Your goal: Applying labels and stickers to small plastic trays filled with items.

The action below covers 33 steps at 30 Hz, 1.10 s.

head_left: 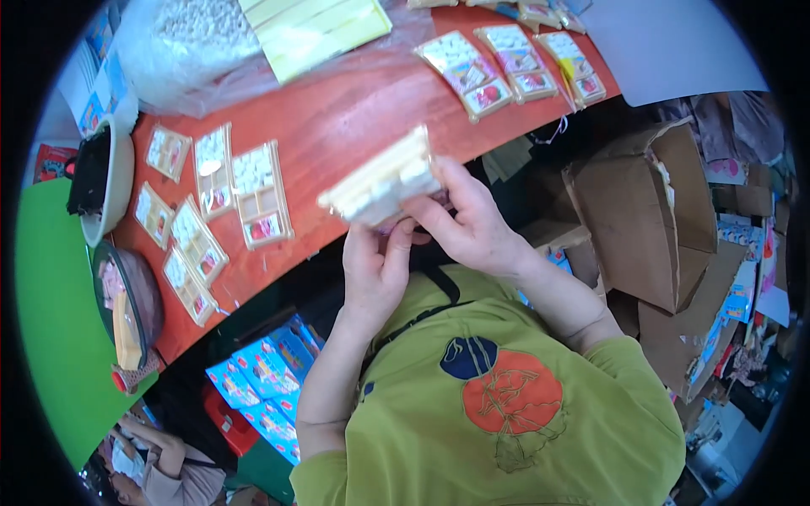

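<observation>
A cream compartment tray [380,179] with white pieces in it is held up over the near edge of the red table [337,126], tilted and slightly blurred. The fingers of my right hand [474,221] close on its right end, the thumb lying along the near side. My left hand [377,268] grips the near lower side, fingers bent; part of them is hidden by the tray. To the left on the table lie several similar trays, among them a long tray [260,192] with white pieces and a red-and-pink insert.
Filled, wrapped trays [466,74] line the table's far right. Behind lie a clear bag [190,51] of whitish pieces and a yellow slatted stack [316,29]. A white basin [118,181] stands left, an open cardboard box [633,215] right, blue printed boxes [270,379] below. Another person [173,472] is lower left.
</observation>
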Tool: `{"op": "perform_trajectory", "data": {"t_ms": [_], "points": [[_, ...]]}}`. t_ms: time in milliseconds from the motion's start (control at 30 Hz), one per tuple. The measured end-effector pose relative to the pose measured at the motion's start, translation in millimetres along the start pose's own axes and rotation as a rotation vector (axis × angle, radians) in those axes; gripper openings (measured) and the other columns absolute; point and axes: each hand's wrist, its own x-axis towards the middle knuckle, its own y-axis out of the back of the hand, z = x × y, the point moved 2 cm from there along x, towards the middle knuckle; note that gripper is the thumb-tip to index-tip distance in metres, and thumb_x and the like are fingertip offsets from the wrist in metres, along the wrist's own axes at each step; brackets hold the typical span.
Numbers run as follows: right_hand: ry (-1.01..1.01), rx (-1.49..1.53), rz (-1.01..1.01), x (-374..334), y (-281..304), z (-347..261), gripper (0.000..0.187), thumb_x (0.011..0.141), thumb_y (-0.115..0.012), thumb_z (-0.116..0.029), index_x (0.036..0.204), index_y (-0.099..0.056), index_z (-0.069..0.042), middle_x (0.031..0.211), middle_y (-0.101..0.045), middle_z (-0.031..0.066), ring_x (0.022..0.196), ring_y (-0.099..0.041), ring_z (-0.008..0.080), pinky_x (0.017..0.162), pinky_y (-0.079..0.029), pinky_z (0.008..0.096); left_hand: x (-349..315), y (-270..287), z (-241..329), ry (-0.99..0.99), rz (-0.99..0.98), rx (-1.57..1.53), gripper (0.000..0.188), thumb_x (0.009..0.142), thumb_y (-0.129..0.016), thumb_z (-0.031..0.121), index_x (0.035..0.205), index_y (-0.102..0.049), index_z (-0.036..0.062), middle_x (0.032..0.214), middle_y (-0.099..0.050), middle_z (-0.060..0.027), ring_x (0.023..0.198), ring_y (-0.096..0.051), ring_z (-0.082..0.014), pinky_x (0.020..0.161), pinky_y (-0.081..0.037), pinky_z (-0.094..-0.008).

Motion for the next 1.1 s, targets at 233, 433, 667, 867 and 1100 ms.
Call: {"op": "perform_trajectory", "data": {"t_ms": [233,433,667,867,1100], "points": [[-0.047,-0.222,0.347,74,75,-5,0.055,0.097,-0.063,-0.018,0.141,-0.036,0.001,0.124,-0.061,0.0194,0.118,-0.059,0.0213,0.093,-0.05,0.0318,64,-15,3,0.202,0.041,-0.266,0.07,0.099,-0.058,0.01,0.155,-0.017,0.0,0.143,-0.042,-0.0208,0.106,-0.063,-0.0189,0.07,-0.061,-0.0296],[0.17,-1.062,0.434,117,132,47,0.044,0.096,-0.061,-0.026,0.131,-0.051,0.0,0.121,-0.059,0.0237,0.113,-0.058,0.0384,0.096,-0.047,0.0437,55,-2,-6,0.071,0.122,0.292,0.05,0.095,-0.064,0.011,0.14,-0.045,-0.0012,0.142,-0.046,-0.0191,0.104,-0.065,-0.0234,0.076,-0.058,-0.0346],[0.28,-1.541,0.528,114,130,36,0.021,0.095,-0.061,-0.021,0.108,-0.068,-0.007,0.102,-0.061,0.017,0.096,-0.06,0.0348,0.083,-0.048,0.0467,15,41,3,-0.435,0.329,1.013,0.024,0.083,-0.072,0.007,0.105,-0.066,0.0024,0.121,-0.06,-0.0163,0.107,-0.06,-0.0347,0.088,-0.046,-0.0436],[0.3,-1.635,0.607,114,111,32,0.027,0.097,-0.059,-0.022,0.12,-0.065,-0.009,0.116,-0.061,0.017,0.11,-0.058,0.0347,0.092,-0.046,0.0456,-5,109,-15,-0.24,0.649,1.38,0.038,0.083,-0.076,0.022,0.115,-0.064,0.0051,0.125,-0.056,-0.0163,0.115,-0.052,-0.036,0.095,-0.04,-0.0488],[0.69,-1.065,0.149,126,3,20,0.028,0.089,-0.061,-0.005,0.117,-0.062,-0.002,0.12,-0.062,0.0195,0.112,-0.058,0.0363,0.095,-0.045,0.0486,4,80,-20,-0.287,0.49,1.397,0.044,0.083,-0.075,0.036,0.113,-0.066,0.0047,0.12,-0.056,-0.0148,0.106,-0.053,-0.0339,0.087,-0.042,-0.0476]]}}
